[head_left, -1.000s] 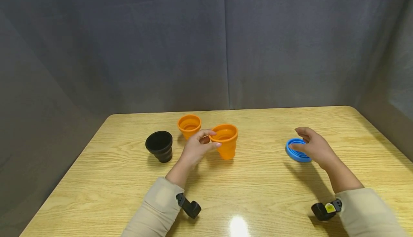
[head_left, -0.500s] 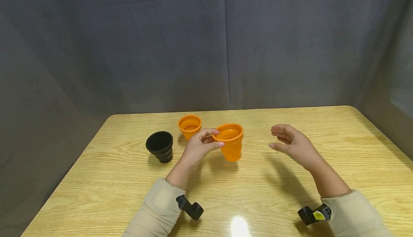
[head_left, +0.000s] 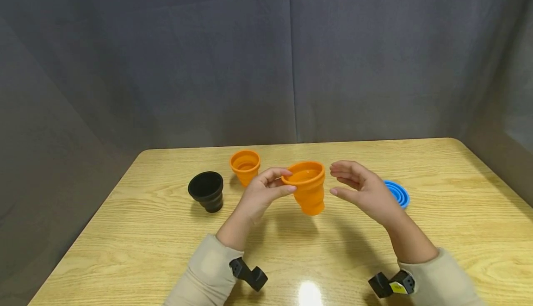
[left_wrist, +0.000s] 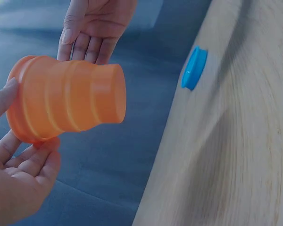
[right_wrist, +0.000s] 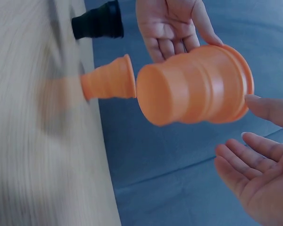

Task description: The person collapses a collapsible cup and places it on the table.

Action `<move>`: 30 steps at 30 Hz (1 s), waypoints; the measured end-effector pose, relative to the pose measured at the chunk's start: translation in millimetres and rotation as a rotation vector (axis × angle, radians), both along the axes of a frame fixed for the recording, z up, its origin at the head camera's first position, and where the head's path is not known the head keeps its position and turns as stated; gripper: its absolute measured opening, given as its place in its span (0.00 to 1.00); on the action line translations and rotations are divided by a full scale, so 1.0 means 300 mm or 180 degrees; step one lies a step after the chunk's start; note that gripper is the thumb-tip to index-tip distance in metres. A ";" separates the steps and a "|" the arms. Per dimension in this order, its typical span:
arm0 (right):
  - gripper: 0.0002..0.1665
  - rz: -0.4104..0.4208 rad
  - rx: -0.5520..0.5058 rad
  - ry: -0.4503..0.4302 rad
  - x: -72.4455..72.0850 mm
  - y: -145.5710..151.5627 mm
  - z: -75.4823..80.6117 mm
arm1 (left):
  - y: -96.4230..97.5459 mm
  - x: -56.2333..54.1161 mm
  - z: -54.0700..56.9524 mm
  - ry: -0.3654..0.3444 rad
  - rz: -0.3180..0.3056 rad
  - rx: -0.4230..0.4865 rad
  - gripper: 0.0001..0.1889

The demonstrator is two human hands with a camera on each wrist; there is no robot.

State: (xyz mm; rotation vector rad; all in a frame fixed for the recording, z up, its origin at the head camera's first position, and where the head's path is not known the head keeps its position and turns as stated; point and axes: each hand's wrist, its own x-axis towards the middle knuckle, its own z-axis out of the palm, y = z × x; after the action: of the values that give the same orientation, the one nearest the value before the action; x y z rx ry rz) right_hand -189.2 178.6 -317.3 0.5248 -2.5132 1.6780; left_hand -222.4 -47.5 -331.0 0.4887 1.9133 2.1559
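An orange collapsible cup (head_left: pixel 311 195), extended to full height, is held above the table in my left hand (head_left: pixel 262 192). Thumb and fingers pinch its rim from the left, and its mouth faces up. Just to the right of that rim is my right hand (head_left: pixel 362 192), fingers spread in a loose C with nothing in them. In the left wrist view the cup (left_wrist: pixel 68 99) shows its stepped sides and flat base. From the right wrist, the right thumb (right_wrist: pixel 269 109) overlaps the cup's rim, while the other fingers stay apart from it.
A second orange cup (head_left: pixel 245 169) stands upright at the back, left of centre. Left of it is a black cup (head_left: pixel 207 192). A flattened blue collapsible cup (head_left: pixel 397 194) lies behind the right hand on the wooden table (head_left: pixel 125 241). Grey curtains (head_left: pixel 208 65) hang behind.
The left hand has lifted the orange cup and moved it to the right. The right hand has come leftward from over the blue cup to beside the orange one.
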 end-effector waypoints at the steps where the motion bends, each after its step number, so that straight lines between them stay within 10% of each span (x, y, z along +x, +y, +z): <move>1: 0.29 0.0032 -0.0026 0.0021 0.002 -0.005 0.001 | 0.002 0.003 0.002 -0.0008 -0.0022 0.0017 0.17; 30: 0.20 0.0235 -0.0958 0.0285 0.029 -0.038 0.025 | 0.009 0.046 0.078 0.0240 -0.0447 -0.0067 0.21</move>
State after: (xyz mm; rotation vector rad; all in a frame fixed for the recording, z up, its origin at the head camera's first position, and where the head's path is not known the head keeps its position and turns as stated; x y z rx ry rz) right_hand -180.5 167.1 -309.7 0.6515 -2.1502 1.9638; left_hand -208.6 -44.9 -307.7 0.6879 1.8770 2.0545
